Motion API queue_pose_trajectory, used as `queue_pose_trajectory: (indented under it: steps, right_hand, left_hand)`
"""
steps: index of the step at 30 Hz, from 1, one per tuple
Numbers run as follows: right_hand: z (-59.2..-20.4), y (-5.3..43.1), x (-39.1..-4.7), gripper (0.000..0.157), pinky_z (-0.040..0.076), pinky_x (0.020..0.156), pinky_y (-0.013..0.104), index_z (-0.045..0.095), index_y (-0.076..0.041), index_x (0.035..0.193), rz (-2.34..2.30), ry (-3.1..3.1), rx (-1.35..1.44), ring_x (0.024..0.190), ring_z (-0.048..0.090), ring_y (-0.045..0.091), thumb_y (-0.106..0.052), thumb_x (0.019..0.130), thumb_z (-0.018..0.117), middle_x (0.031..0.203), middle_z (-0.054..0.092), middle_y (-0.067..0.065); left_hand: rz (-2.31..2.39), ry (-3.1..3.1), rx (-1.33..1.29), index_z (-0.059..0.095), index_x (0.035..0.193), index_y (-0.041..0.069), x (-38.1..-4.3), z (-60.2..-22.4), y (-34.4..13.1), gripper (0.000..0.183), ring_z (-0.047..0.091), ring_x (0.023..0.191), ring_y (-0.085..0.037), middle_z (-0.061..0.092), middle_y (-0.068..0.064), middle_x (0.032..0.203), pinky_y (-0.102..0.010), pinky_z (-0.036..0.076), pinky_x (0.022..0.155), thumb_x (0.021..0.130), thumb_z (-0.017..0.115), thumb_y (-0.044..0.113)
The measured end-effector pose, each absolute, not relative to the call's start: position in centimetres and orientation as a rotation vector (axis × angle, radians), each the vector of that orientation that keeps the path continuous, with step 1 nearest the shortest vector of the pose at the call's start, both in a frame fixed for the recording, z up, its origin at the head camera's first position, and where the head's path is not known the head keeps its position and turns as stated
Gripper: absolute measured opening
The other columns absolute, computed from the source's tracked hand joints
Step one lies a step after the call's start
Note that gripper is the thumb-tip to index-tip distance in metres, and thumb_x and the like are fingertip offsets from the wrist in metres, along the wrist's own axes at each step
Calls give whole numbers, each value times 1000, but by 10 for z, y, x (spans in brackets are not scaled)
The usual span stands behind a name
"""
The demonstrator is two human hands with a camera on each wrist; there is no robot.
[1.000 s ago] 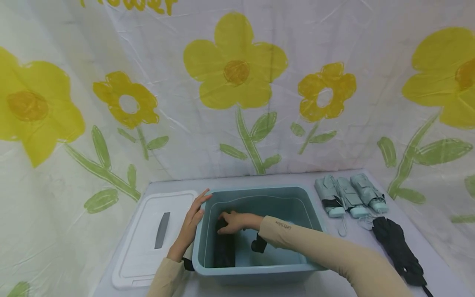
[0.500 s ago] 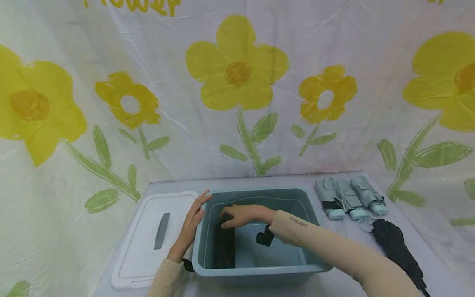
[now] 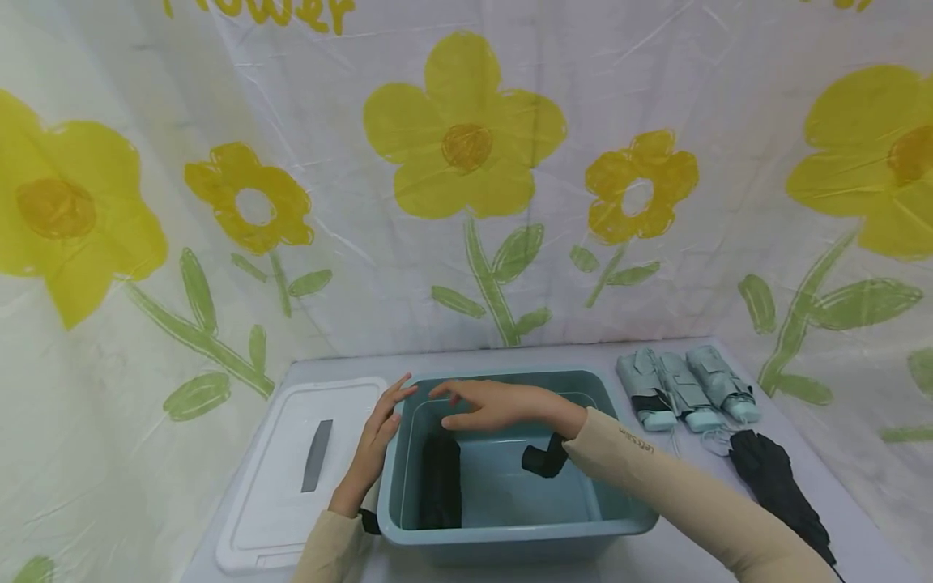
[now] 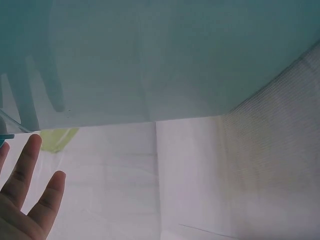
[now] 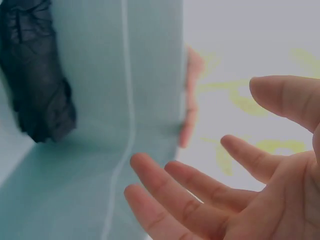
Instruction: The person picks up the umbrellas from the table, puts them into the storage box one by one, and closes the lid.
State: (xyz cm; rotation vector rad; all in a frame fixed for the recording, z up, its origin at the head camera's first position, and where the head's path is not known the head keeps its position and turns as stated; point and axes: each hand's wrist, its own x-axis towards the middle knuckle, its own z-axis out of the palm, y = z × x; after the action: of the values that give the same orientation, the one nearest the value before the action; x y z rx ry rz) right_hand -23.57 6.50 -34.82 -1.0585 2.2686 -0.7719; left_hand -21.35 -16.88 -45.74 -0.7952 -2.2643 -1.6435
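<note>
A black folded umbrella [image 3: 440, 486] lies lengthwise along the left inner side of a blue-green plastic bin [image 3: 510, 532]. My right hand [image 3: 492, 405] hovers over the bin's interior, fingers spread and holding nothing. In the right wrist view the same umbrella [image 5: 37, 75] lies apart from the fingertips [image 5: 141, 161]. At the bin's left rim rests my left hand [image 3: 373, 437], its fingers extended along the outside. The left wrist view shows two of its fingers [image 4: 50, 200] near the bin wall [image 4: 150, 65].
A white lid [image 3: 277, 470] with a grey handle lies left of the bin. To the right sit three pale teal folded umbrellas [image 3: 688, 389] side by side, with a black folded umbrella [image 3: 776, 490] nearer me. A flower-printed curtain [image 3: 350, 283] hangs behind the table.
My right hand has let go of the black umbrella and risen away from it, up and to the right. The left hand has stayed at the rim.
</note>
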Motion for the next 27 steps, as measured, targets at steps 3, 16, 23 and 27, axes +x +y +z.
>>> queue_pose_trajectory:
  steps: [3,16,23,27]
  right_hand:
    - [-338,74,-230,49,45,90,30,34,-20,141,-854,2258,-1060,115,54,21,-34,96,48,138,43,5]
    - [-327,118,-217,55,46,92,39,32,-18,143,-1091,2403,-1126,120,49,29,-33,94,52,145,35,4]
    - [-325,137,-212,52,45,92,42,34,-24,142,-1131,2481,-1108,119,48,30,-35,94,52,143,37,3]
    - [-319,147,-207,50,43,94,43,35,-30,140,-1156,2529,-1070,121,47,25,-38,93,52,142,37,-2]
  left_hand:
    - [-1640,-2270,-785,42,132,-7,-212,-454,-168,41,20,135,-45,25,-26,147,-71,19,97,93,29,-5]
    - [-1622,-2243,-803,42,132,-6,-213,-459,-170,41,20,135,-44,26,-26,147,-71,15,98,93,29,-6]
    - [-1635,-2243,-793,42,132,-6,-212,-460,-169,42,20,135,-44,26,-26,147,-72,15,97,92,29,-7]
    - [-1630,-2234,-807,42,132,-6,-212,-460,-168,42,20,135,-45,26,-26,147,-73,15,96,93,29,-6]
